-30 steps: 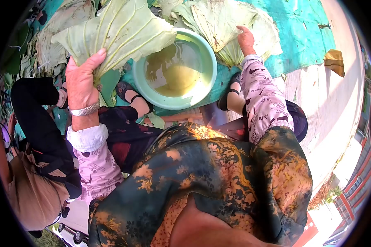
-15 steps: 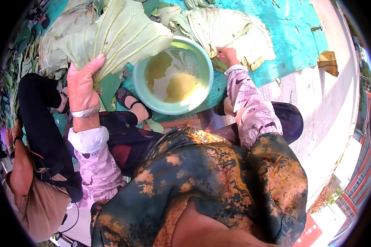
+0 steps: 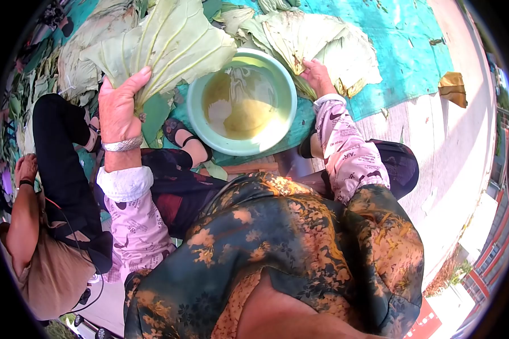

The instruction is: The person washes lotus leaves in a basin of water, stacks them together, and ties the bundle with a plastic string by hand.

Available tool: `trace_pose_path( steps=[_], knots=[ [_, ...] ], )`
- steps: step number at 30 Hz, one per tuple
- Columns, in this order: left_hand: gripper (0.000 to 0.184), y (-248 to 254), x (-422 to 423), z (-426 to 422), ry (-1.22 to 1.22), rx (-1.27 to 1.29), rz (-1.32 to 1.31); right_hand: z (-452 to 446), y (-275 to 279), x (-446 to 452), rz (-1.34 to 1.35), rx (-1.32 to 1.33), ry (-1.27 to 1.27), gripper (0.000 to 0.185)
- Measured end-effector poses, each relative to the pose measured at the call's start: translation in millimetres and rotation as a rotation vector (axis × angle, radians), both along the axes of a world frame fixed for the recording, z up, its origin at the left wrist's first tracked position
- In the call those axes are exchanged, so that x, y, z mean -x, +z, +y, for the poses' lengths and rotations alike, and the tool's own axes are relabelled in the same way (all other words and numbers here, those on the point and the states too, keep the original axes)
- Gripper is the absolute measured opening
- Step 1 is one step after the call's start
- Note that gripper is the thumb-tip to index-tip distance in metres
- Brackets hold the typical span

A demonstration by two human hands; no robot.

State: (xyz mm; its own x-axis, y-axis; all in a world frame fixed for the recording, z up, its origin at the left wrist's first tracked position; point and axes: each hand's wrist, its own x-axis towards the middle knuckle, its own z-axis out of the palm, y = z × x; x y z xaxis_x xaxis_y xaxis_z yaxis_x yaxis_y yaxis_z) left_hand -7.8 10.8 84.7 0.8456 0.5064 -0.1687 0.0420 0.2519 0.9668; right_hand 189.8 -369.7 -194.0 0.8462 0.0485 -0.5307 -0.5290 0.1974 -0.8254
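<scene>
My left hand (image 3: 120,110) grips the stem end of a large pale green leaf bundle (image 3: 175,42), thumb pressed on top; the leaves fan out upward, partly over the rim of a light green basin (image 3: 293,107). Shallow yellowish-brown water (image 3: 240,104) lies in the basin. Beyond its right side, my right hand (image 3: 318,77) is closed at the narrow lower part of a second pile of pale leaves (image 3: 322,42), which rests on the teal sheet (image 3: 401,62). Its fingertips are partly hidden among these leaves.
Another person (image 3: 51,254) sits at the left, one hand (image 3: 26,168) low beside dark trousers. Heaped leaves (image 3: 87,53) cover the upper left. A brown scrap (image 3: 452,89) lies at the sheet's right edge. My shoes flank the basin.
My right hand has moved left and down from above the second leaf pile and closed at its narrow end. My left hand keeps its grip. The other person's hand and arm have shifted.
</scene>
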Motion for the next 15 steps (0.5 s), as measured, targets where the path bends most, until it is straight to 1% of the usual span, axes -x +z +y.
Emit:
trace_pose_path(
  steps=[3,6,9,11,12,15],
  knots=[
    [0.045,-1.7,1.3,1.3,0.007,-0.008,0.003,-6.7,-1.3,0.1,0.094,0.206,0.109,0.019],
    [0.043,0.2,1.5,-2.2,0.022,-0.01,-0.001,-10.1,0.9,11.0,0.185,0.245,0.016,0.015],
    [0.041,-6.4,1.2,3.7,-0.012,0.004,-0.018,-2.6,3.8,16.3,0.071,0.265,-0.073,0.014],
    [0.041,-2.3,0.9,0.2,-0.007,-0.006,-0.011,-5.8,-16.6,8.0,0.054,0.493,-0.029,0.017],
    [0.04,-0.2,0.8,-1.9,-0.004,-0.011,-0.006,-3.3,-15.3,6.6,0.047,0.606,-0.007,0.019],
    [0.045,2.9,0.2,-3.6,-0.014,0.001,0.017,-3.2,-5.2,12.3,0.021,0.737,0.027,0.025]
  ],
)
